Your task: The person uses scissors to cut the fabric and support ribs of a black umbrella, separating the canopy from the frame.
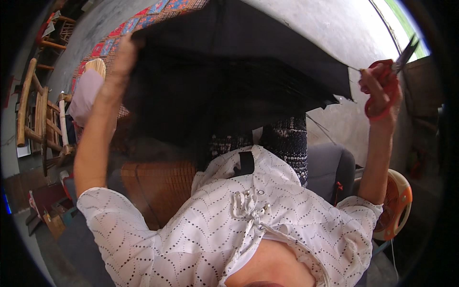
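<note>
A black umbrella (234, 62) spreads in front of me above my lap, its fabric hanging in dark folds. At its upper left edge my left hand (125, 57) is closed on the fabric, slightly blurred. My right hand (381, 93) holds red-handled scissors (404, 56), their dark blades pointing up and away to the right. The fingertips of that hand also pinch a thin tip or thread at the umbrella's right corner. Loose thin ribs show below that corner. A small black strip (246, 163) lies on my white dotted shirt.
Wooden chair frames (40, 110) stand at the left. Behind my left arm lie a pale pink cloth (86, 95) and a patterned red and blue mat (112, 40). A woven brown seat (155, 184), a grey cushion (330, 167) and an orange and cream fan (399, 203) are close to me.
</note>
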Motion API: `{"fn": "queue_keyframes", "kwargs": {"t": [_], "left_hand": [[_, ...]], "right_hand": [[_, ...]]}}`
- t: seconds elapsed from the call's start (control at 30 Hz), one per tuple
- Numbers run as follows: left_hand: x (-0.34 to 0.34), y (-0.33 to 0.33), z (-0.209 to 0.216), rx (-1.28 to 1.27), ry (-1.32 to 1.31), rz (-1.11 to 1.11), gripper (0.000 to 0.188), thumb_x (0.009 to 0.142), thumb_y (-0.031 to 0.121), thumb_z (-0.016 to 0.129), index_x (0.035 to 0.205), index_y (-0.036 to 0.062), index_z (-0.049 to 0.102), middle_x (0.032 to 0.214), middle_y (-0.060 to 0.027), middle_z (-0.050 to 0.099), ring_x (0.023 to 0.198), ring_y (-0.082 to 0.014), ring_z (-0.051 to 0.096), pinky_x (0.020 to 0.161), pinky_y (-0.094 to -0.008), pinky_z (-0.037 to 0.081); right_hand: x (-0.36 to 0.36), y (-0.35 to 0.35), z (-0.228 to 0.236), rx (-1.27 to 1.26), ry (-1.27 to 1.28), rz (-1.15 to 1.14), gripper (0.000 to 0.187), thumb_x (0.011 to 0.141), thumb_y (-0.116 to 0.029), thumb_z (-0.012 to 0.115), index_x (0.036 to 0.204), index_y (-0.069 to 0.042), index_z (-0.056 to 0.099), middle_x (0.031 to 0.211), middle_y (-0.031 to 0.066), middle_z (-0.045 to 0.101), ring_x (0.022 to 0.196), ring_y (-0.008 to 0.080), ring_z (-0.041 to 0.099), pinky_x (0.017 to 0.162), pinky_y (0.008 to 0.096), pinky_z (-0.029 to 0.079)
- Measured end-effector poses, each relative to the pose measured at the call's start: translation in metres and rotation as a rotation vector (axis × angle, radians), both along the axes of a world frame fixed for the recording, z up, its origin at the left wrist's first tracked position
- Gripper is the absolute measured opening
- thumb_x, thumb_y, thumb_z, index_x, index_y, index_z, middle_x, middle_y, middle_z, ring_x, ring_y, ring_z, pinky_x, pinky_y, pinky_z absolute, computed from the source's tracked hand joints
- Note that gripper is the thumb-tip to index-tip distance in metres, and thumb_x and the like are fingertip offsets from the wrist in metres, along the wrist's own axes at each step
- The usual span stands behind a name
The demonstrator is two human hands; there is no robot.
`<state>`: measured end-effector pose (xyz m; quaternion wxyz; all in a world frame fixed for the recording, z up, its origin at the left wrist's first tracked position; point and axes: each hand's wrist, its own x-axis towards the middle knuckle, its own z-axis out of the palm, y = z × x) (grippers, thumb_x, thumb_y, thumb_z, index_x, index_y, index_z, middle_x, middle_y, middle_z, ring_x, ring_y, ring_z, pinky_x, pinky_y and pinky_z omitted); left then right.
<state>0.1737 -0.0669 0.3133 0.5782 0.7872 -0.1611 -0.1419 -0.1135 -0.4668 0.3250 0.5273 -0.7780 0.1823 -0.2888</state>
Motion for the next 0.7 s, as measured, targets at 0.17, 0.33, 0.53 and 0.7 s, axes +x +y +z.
{"fn": "queue_keyframes", "kwargs": {"t": [0.17,0.33,0.53,0.7], "left_hand": [[-0.035,-0.011,0.107,0.539,-0.225,-0.322,0.037,0.075,0.023,0.075,0.105,0.0051,0.063,0.097,-0.0083,0.064,0.089,-0.0196,0.061,0.085,-0.0338,0.048],[-0.01,-0.016,0.105,1.012,-0.036,-0.515,0.046,0.076,0.025,0.075,0.114,0.0036,0.06,0.104,-0.0095,0.063,0.097,-0.0199,0.059,0.091,-0.0353,0.045],[0.007,0.014,-0.045,0.097,0.572,-0.306,0.039,0.08,0.003,0.067,0.117,0.0013,0.058,0.111,-0.008,0.063,0.103,-0.0207,0.059,0.093,-0.0325,0.045],[0.011,-0.01,-0.1,-0.284,0.902,0.037,0.025,0.081,0.0,0.061,0.106,-0.0002,0.061,0.096,-0.0076,0.065,0.09,-0.0205,0.064,0.078,-0.033,0.056]], "right_hand": [[-0.006,-0.051,0.015,-0.051,-0.044,-0.023,0.01,0.084,-0.015,0.068,0.085,-0.007,0.061,0.071,0.0024,0.056,0.06,0.011,0.052,0.053,0.0275,0.041],[0.029,-0.112,-0.021,0.272,0.114,0.282,0.013,0.085,-0.015,0.068,0.082,-0.007,0.058,0.072,0.0017,0.055,0.063,0.0085,0.054,0.056,0.0213,0.043],[0.094,-0.099,-0.1,0.376,0.435,0.235,0.022,0.076,-0.02,0.076,0.081,-0.003,0.063,0.068,0.0033,0.059,0.057,0.0107,0.054,0.052,0.0235,0.043],[0.111,-0.09,-0.109,0.385,0.465,0.196,0.021,0.073,-0.015,0.077,0.081,-0.004,0.061,0.07,0.0037,0.06,0.057,0.0095,0.057,0.051,0.0203,0.046]]}}
